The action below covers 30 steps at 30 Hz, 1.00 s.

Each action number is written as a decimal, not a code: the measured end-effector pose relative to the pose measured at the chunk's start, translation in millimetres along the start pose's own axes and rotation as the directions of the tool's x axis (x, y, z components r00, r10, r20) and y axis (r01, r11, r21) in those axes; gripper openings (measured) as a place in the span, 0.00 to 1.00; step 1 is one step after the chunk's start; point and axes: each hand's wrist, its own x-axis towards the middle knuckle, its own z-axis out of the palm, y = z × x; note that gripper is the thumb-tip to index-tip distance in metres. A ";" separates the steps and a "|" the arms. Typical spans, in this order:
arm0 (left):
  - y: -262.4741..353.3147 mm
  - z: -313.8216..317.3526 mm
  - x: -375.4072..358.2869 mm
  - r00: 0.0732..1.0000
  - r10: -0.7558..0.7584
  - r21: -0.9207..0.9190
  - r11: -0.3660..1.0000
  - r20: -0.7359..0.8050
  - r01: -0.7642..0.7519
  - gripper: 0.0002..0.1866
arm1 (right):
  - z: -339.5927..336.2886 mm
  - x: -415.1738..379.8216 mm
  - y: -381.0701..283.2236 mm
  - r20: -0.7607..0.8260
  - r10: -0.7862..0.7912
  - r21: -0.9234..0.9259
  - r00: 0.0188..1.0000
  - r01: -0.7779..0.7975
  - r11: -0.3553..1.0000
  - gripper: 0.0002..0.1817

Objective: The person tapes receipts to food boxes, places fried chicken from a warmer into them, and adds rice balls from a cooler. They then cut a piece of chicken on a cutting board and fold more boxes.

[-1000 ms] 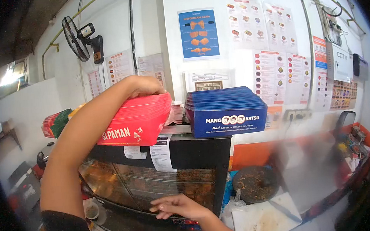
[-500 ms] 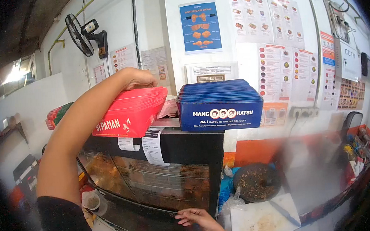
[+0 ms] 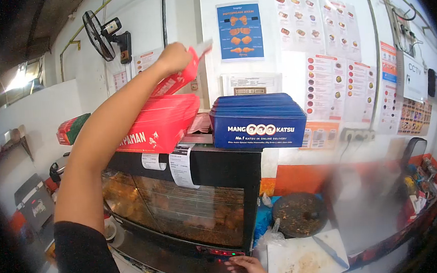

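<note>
My left hand is raised and closed on a red cardboard food box, held tilted above the stack. Below it, a nested stack of red food boxes sits on top of a black glass-fronted display warmer, partly hidden by my forearm. Beside that stack stand nested blue food boxes printed "MANG KATSU". Low in front of the warmer, near its lit control strip, my right hand is open, its fingers stretched out and holding nothing.
Two paper receipts hang from the warmer's top edge. To the lower right are a white cutting board with a knife, and a round dark chopping block. Green-and-red boxes stand at the left. A fan is on the wall.
My left hand has risen from the red stack, lifting one red food box off it. The right hand has shifted slightly right and down, its fingers still stretched out.
</note>
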 end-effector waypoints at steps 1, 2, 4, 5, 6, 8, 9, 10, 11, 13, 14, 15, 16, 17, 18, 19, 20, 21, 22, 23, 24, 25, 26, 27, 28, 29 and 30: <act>10.7 -12.0 -8.0 1.000 0.005 -0.004 1.000 -0.004 -0.005 0.22 | -2.3 -4.2 -4.3 -0.003 -0.007 -0.001 1.000 0.007 1.000 0.15; 27.0 -22.7 -24.3 0.982 0.121 -0.091 0.987 -0.143 -0.135 0.21 | -4.9 -6.9 -8.5 -0.018 -0.024 -0.004 1.000 0.024 1.000 0.17; 61.8 -43.6 -60.0 0.911 0.258 -0.192 0.924 -0.322 -0.330 0.18 | -8.4 -12.4 -21.9 -0.037 -0.062 -0.002 0.997 0.062 0.998 0.18; 79.5 -52.1 -82.8 0.890 0.290 -0.226 0.896 -0.351 -0.382 0.16 | -7.9 -17.6 -31.5 -0.065 -0.130 -0.004 0.989 0.130 0.992 0.19; 101.4 -63.5 -110.9 0.900 0.270 -0.314 0.870 -0.343 -0.380 0.14 | -8.6 -22.0 -41.3 -0.097 -0.195 -0.007 0.976 0.196 0.981 0.20; 138.7 -69.4 -163.6 0.878 0.310 -0.410 0.794 -0.363 -0.450 0.11 | -27.1 -22.3 -62.8 -0.039 -0.400 -0.052 0.916 0.398 0.916 0.24; 153.1 -63.7 -187.3 0.841 0.366 -0.417 0.745 -0.398 -0.521 0.10 | -29.6 -24.0 -73.2 0.039 -0.573 -0.093 0.818 0.574 0.813 0.28; 167.4 -52.4 -213.5 0.828 0.424 -0.458 0.693 -0.366 -0.557 0.08 | -15.6 -35.4 -89.2 0.006 -0.734 -0.072 0.679 0.732 0.677 0.29; 180.6 -32.6 -235.5 0.671 0.573 -0.354 0.574 -0.471 -0.739 0.10 | 3.8 -50.1 -108.2 -0.030 -0.858 -0.066 0.512 0.856 0.513 0.31; 216.5 -6.8 -294.6 0.589 0.690 -0.478 0.384 -0.420 -0.790 0.09 | 39.9 -63.1 -132.6 -0.172 -0.983 0.014 0.067 0.998 0.066 0.30; 238.2 16.1 -323.2 0.614 0.619 -0.620 0.248 -0.490 -0.744 0.08 | -16.3 -72.0 -105.6 -0.510 -0.725 0.355 0.463 0.881 0.313 0.30; 256.8 38.4 -354.5 0.657 0.626 -0.733 0.192 -0.421 -0.653 0.09 | -47.8 -74.8 -81.4 -0.465 -0.827 0.191 0.316 0.948 0.255 0.28; 270.8 59.2 -382.4 0.660 0.695 -0.833 0.161 -0.286 -0.530 0.09 | -75.3 -75.4 -50.2 -0.512 -0.843 -0.093 0.165 0.965 0.245 0.28; 282.8 80.3 -404.2 0.634 0.756 -0.907 0.143 -0.159 -0.397 0.10 | -93.3 -78.1 -30.1 -0.499 -0.867 -0.368 0.010 0.903 0.223 0.31; 295.3 101.1 -422.6 0.682 0.730 -0.975 0.124 -0.036 -0.184 0.09 | -93.8 -90.4 -23.5 -0.493 -0.869 -0.380 0.032 0.891 0.248 0.31; 301.5 121.2 -436.7 0.704 0.705 -0.995 0.096 0.092 0.034 0.09 | -87.6 -103.0 -21.9 -0.481 -0.862 -0.226 0.158 0.928 0.296 0.30; 300.0 137.0 -444.7 0.601 0.771 -0.972 0.101 0.210 0.211 0.09 | -84.0 -110.6 -21.7 -0.444 -0.850 -0.064 0.284 0.936 0.346 0.28; 297.5 155.0 -454.5 0.476 0.825 -0.918 0.119 0.304 0.379 0.10 | -87.0 -117.0 0.5 -0.534 -0.780 -0.133 0.327 0.878 0.459 0.30; 298.0 183.7 -480.5 0.363 0.842 -0.820 0.151 0.399 0.552 0.11 | -84.4 -118.7 22.6 -0.618 -0.704 -0.190 0.349 0.803 0.565 0.32; 295.4 203.2 -507.1 0.426 0.822 -0.812 0.075 0.379 0.578 0.11 | -60.8 -110.6 28.6 -0.671 -0.684 -0.190 0.286 0.825 0.532 0.28; 286.6 199.3 -514.7 0.446 0.785 -0.830 0.149 0.429 0.537 0.12 | -68.5 -122.1 49.3 -0.565 -0.671 -0.051 0.479 0.792 0.608 0.22; 278.7 193.9 -521.5 0.463 0.746 -0.836 0.225 0.478 0.500 0.13 | -75.5 -117.8 69.2 -0.604 -0.625 -0.035 0.495 0.767 0.641 0.22; 274.1 195.3 -528.2 0.479 0.730 -0.830 0.219 0.488 0.512 0.13 | -95.1 -115.4 94.6 -0.613 -0.580 0.011 0.537 0.740 0.673 0.21; 269.9 198.8 -534.7 0.507 0.699 -0.852 0.307 0.505 0.425 0.14 | -112.2 -110.8 112.1 -0.621 -0.533 0.055 0.575 0.711 0.701 0.21; 265.8 200.2 -539.3 0.534 0.666 -0.854 0.396 0.520 0.338 0.14 | -118.8 -106.0 115.6 -0.619 -0.507 0.056 0.599 0.678 0.733 0.21; 261.5 203.4 -541.1 0.543 0.649 -0.846 0.395 0.532 0.357 0.14 | -123.7 -103.3 121.1 -0.619 -0.479 0.058 0.623 0.644 0.763 0.21; 256.4 205.1 -538.1 0.562 0.639 -0.850 0.408 0.526 0.332 0.14 | -102.9 -82.0 108.2 -0.649 -0.532 0.005 0.544 0.702 0.712 0.23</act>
